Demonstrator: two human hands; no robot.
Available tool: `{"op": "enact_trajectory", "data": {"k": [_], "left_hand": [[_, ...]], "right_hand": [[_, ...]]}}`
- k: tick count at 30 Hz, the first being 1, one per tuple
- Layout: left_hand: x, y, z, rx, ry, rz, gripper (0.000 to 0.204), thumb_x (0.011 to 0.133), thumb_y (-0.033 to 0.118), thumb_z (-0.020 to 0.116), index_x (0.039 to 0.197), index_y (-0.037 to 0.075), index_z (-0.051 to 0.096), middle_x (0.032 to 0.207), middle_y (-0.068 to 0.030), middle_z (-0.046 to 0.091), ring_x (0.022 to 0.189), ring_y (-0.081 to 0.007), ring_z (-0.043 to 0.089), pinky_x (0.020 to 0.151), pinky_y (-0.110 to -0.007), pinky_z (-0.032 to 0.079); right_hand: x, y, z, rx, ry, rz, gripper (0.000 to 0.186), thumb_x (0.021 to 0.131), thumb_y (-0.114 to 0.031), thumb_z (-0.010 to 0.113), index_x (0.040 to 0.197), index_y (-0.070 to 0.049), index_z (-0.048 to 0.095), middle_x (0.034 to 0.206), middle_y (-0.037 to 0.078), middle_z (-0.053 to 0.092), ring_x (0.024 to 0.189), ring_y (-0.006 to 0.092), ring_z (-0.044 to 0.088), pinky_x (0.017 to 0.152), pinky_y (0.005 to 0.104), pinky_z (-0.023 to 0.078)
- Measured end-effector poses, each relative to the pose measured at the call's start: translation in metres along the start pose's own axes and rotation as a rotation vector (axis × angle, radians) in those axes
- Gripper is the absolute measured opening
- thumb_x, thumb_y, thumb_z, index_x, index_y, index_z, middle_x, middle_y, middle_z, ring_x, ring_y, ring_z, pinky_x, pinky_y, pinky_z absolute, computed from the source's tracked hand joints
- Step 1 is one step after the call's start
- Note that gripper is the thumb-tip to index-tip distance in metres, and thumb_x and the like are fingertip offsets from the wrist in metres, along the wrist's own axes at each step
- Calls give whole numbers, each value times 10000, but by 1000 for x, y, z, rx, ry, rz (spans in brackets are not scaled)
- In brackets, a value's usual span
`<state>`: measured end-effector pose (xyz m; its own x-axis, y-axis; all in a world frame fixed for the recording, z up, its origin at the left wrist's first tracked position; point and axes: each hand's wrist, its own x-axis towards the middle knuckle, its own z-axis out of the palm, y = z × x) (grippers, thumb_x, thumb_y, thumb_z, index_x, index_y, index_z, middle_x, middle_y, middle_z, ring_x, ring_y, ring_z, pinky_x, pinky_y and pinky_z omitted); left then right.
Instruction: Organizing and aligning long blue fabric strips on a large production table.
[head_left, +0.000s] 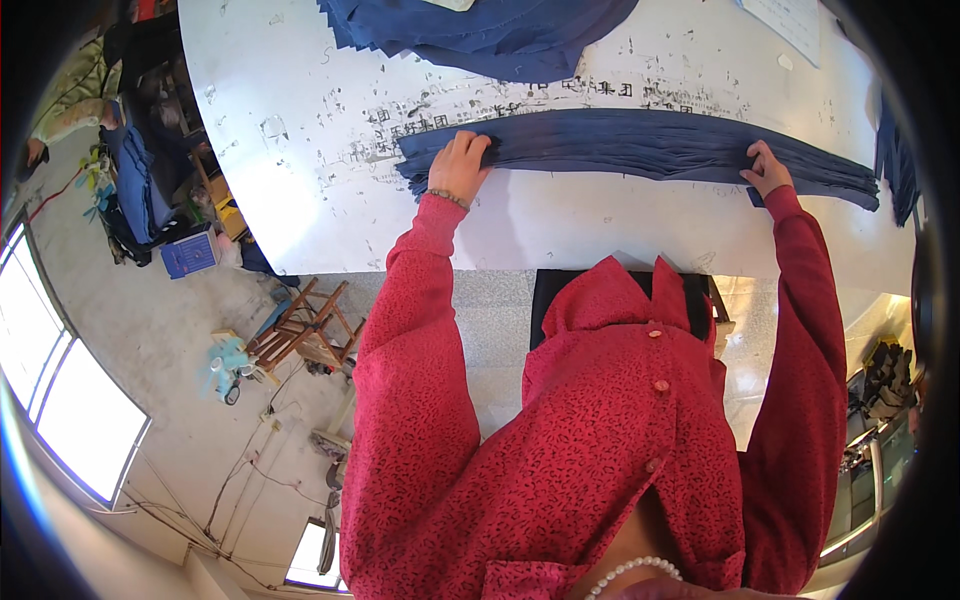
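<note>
A long, thick stack of navy blue fabric strips lies across the white table in front of me, its many layered edges facing up and toward me. My left hand is closed on the stack near its left end, fingers over the far side. Toward the right end, my right hand grips the same stack, thumb and fingers bent around the near edge. Beyond the strips sits a wider pile of navy fabric pieces, partly cut off by the top of the view.
More dark blue fabric hangs at the table's right edge. A white sheet of paper is at the far right. Left of the table stand a wooden chair and a blue box; what looks like another person's arm shows farther off.
</note>
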<state>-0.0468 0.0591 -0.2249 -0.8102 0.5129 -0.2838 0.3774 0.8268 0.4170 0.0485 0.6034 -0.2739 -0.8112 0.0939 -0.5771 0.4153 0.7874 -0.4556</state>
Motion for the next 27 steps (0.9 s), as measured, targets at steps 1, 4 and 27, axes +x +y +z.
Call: {"op": "enact_trajectory", "data": {"k": [1, 4, 27], "left_hand": [[-1, -1, 3, -7, 10, -2, 404, 644, 91, 712, 1002, 93, 524, 997, -83, 485, 901, -286, 532, 773, -373, 449], [-5, -2, 7, 18, 47, 3, 352, 636, 92, 715, 936, 89, 531, 981, -72, 486, 889, -272, 531, 753, -367, 444], [-1, 0, 3, 154, -43, 33, 406, 658, 112, 708, 1002, 113, 493, 923, -63, 526, 842, -274, 552, 735, -366, 422]], "right_hand": [[0, 0, 0, -1, 2, -3, 392, 682, -8, 695, 943, -124, 427, 568, 1, 393, 514, 119, 390, 518, 256, 364], [0, -1, 0, -4, 4, -10, 389, 682, -10, 694, 942, -122, 427, 564, 3, 398, 510, 120, 394, 516, 258, 364], [0, -3, -2, -1, -13, 2, 368, 694, -41, 688, 936, -119, 422, 568, 16, 428, 515, 143, 432, 529, 279, 381]]}}
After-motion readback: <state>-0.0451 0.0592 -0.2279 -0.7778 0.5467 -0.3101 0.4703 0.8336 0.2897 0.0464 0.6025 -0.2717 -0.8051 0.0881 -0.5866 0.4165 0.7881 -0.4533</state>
